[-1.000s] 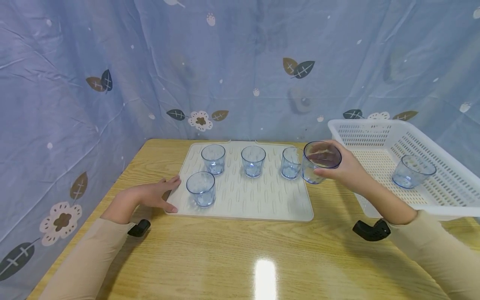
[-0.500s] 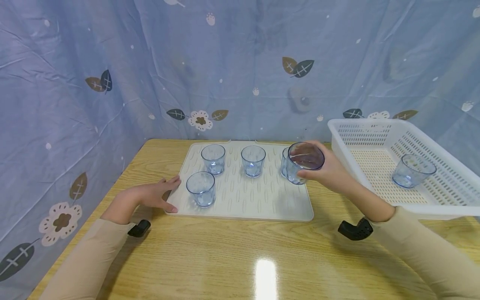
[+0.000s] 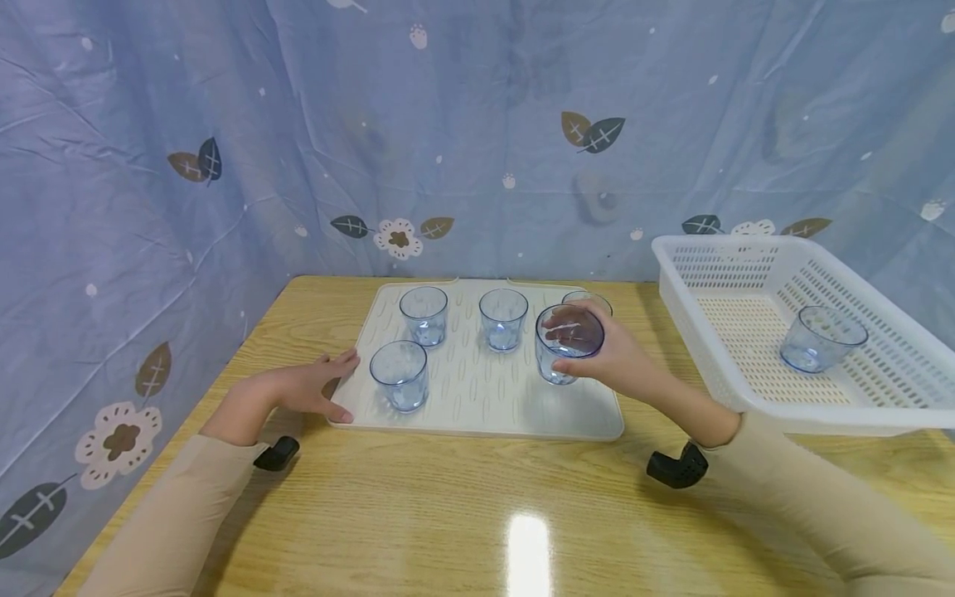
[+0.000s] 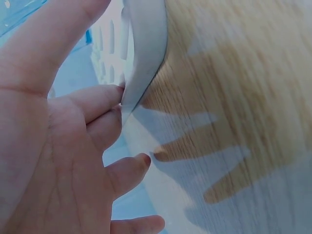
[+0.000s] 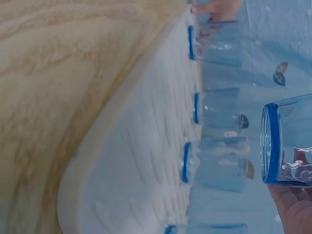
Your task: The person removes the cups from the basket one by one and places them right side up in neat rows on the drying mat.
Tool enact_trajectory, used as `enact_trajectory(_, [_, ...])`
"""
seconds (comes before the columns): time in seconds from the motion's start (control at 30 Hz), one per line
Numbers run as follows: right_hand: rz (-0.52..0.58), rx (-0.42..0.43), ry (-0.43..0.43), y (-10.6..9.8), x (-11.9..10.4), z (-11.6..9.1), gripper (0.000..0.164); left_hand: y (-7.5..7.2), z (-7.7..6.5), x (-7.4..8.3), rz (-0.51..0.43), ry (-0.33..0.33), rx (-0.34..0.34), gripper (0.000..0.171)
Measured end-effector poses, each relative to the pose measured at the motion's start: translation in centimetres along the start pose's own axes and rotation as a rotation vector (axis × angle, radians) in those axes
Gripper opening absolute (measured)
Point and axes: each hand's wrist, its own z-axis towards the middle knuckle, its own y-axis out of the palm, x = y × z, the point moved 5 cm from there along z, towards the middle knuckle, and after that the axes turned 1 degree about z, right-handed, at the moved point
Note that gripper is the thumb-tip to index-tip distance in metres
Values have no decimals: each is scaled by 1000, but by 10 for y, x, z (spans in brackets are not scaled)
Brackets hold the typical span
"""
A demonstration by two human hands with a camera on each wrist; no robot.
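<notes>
My right hand [image 3: 622, 356] grips a clear bluish glass [image 3: 546, 355] by its side, over the right half of a white ridged mat [image 3: 477, 406]. In the right wrist view, a gap separates this glass's base from the mat. Behind it, another glass [image 3: 594, 300] is partly hidden. Upright on the mat stand a back-left glass [image 3: 424, 323], a back-middle glass [image 3: 503, 322] and a front-left glass [image 3: 401, 381]. My left hand [image 3: 309, 390], fingers spread, touches the mat's left edge; the left wrist view shows fingertips against its raised rim [image 4: 148, 44].
On the right of the wooden table [image 3: 418, 514] is a white perforated basket [image 3: 716, 377] with one tilted-looking glass [image 3: 821, 342] inside. A blue patterned curtain [image 3: 462, 149] hangs behind the table and along its left side.
My right hand has carried the glass leftward from beside the basket, then lower and nearer over the mat, in front of the back-right glass. The left hand has stayed in place.
</notes>
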Motion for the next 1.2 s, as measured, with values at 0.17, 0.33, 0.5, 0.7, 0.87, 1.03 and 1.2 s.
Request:
enact_trajectory(0.17, [45, -16, 4, 11, 4, 4, 72, -1, -1, 2, 5, 1, 5, 109])
enact_trajectory(0.33, [78, -28, 20, 21, 9, 7, 75, 0, 1, 1, -3, 4, -3, 110])
enact_trajectory(0.5, [133, -45, 53, 36, 20, 14, 76, -1, -1, 1, -16, -3, -3, 110])
enact_trajectory(0.7, [154, -72, 101, 53, 31, 20, 81, 0, 0, -1, -5, 8, -3, 110])
enact_trajectory(0.87, [115, -84, 99, 62, 37, 25, 84, 2, 2, -3, -20, 5, -6, 110])
enact_trajectory(1.03, [139, -79, 139, 70, 44, 28, 86, 1, 4, -4, -28, 15, -4, 111])
enact_trajectory(1.2, [185, -77, 213, 76, 52, 28, 89, 1, 3, -4, -35, 9, -7, 111])
